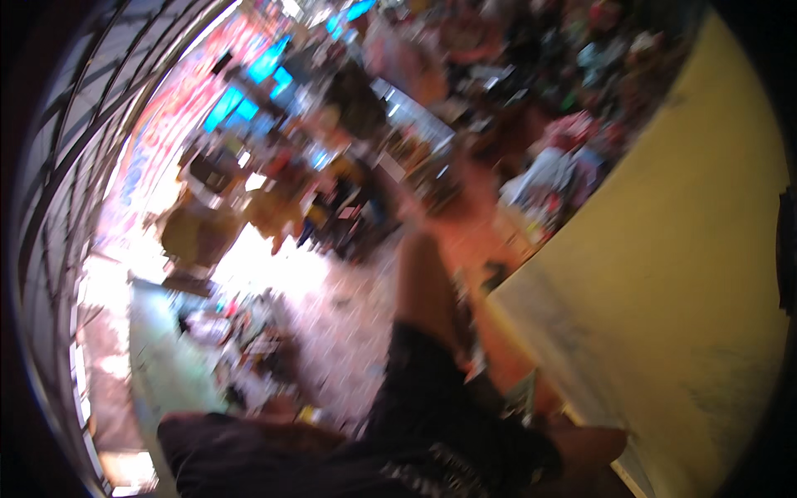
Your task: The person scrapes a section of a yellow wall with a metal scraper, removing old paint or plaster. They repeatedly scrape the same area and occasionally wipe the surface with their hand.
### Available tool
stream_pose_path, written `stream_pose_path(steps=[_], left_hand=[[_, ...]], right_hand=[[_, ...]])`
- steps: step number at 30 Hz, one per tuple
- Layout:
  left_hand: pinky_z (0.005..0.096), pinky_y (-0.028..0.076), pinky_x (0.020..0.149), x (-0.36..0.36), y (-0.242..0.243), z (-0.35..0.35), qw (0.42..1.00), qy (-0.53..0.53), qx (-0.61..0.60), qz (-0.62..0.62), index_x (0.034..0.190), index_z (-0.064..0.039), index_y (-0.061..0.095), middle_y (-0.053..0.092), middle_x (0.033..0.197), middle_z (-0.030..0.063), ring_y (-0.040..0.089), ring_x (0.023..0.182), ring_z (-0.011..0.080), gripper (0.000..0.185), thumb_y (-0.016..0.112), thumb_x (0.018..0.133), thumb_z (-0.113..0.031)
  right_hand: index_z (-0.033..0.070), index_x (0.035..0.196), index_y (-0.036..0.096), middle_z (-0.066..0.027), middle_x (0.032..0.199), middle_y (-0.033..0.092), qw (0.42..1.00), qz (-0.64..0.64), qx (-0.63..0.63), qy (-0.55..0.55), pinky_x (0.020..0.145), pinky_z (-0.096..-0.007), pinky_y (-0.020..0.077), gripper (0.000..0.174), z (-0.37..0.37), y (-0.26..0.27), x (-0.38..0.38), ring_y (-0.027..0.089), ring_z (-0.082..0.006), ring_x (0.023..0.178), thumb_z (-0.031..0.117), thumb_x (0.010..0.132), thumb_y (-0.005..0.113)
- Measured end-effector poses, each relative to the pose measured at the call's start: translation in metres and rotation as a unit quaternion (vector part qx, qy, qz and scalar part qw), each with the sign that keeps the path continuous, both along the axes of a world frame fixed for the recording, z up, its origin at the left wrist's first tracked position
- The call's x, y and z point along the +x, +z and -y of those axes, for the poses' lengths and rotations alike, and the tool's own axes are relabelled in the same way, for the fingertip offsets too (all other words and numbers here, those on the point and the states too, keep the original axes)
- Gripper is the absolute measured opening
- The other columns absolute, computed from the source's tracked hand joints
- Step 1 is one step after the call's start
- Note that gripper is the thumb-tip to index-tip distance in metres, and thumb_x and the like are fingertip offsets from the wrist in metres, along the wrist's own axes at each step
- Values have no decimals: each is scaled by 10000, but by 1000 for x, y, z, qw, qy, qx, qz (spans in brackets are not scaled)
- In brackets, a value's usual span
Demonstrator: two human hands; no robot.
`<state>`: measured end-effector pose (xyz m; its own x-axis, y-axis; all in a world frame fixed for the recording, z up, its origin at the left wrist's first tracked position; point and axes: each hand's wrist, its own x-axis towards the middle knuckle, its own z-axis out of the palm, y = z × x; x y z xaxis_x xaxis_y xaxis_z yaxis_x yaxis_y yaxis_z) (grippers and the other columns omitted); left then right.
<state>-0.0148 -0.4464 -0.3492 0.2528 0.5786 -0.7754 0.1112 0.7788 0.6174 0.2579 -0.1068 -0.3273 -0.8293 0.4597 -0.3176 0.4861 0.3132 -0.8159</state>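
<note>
Neither of my hands can be made out in this blurred head view. A bare limb, seemingly my knee [424,274], juts forward from a dark garment [429,386]. At the lower right, what looks like my bent bare elbow [591,443] lies against the edge of a yellow wall or panel [660,249]. Before me is a reddish floor [470,227] with brightly lit paler ground [348,324] to its left.
Mixed clutter [255,348] lies at the lower left beside a pale green surface [168,355]. Dark metal bars [68,124] curve along the left rim. Bundles resembling plastic bags [548,171] sit by the yellow panel. More blurred goods fill the background.
</note>
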Motion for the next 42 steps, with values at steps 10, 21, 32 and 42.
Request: stream_pose_path(steps=[10,21,32,42], left_hand=[[385,435,1100,-64,-31,-54,992,-69,-23,-107,1407,47,492,578,1408,220,552,1284,284,696,778,809,-166],[386,448,1086,6,-35,-27,987,-154,36,6,1397,51,500,595,1391,220,565,1265,278,693,775,794,-155],[442,501,978,54,-34,-3,995,-61,84,5,1344,-25,568,682,1240,212,647,1138,340,621,777,797,-230],[436,568,765,5,-28,-46,938,-293,-63,-174,976,-51,762,746,1023,184,727,897,322,294,754,780,-268]], right_hand=[[67,800,473,-77,643,555,999,10,-2,-32,504,-276,426,257,-16,-13,-40,527,-148,540,58,948,682],[74,774,461,-75,636,552,1000,3,-6,10,512,-278,425,285,-9,-5,8,529,-150,545,55,943,688],[81,747,449,-73,629,549,995,51,-51,67,521,-280,423,313,-45,26,68,532,-152,550,52,939,694],[88,711,423,-72,647,554,997,1,-1,73,547,-278,438,365,-87,71,36,535,-153,560,67,925,718]])
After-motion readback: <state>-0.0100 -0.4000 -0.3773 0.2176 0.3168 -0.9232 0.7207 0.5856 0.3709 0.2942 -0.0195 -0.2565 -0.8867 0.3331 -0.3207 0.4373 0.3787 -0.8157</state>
